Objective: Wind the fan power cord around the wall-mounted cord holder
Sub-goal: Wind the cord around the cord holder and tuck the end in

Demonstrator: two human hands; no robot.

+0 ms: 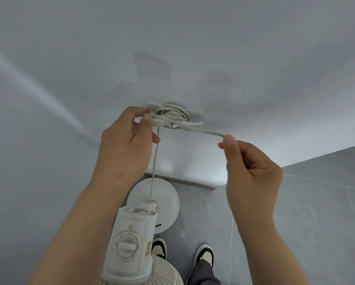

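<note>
At the wall, cord holder already carries several turns; left hand steadies its rim, right hand pinches the power cord — keep it taut, feed the next wrap behind the flange.

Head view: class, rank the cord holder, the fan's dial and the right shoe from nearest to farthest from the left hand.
From the left hand:
1. Cord holder, on the wall, touching the fingertips.
2. Dial, below on the fan.
3. Right shoe, on the floor, lower right.
</note>
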